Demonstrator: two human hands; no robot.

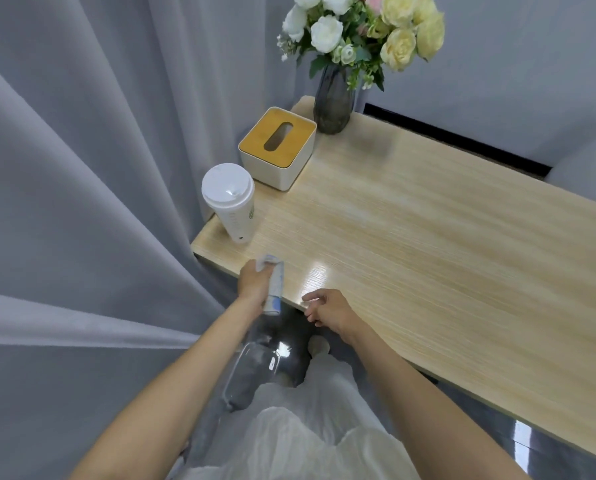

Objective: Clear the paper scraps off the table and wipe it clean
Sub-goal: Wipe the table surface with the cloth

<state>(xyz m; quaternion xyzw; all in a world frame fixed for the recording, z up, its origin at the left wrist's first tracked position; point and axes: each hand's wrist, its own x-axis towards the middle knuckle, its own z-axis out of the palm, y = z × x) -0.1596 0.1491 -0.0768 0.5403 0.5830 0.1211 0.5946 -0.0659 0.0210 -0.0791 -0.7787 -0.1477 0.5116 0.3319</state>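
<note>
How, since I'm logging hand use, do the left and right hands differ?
The left hand grips a white-and-blue wad; the right hand holds nothing. The left hand's fingers curl round it; the right hand's are loosely curled. Both are at the near edge of the table.

Bare left forearm (185, 368), bare right forearm (404, 372), loose white gauzy garment (289, 445), pale shoe toe (319, 344)

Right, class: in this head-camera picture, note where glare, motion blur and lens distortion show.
Head view: a glare patch lies on the table near its front edge; the pale bundle gripped by the left hand is blurred; wide-angle distortion makes the cup seem to lean and the curtain folds fan out.
</note>
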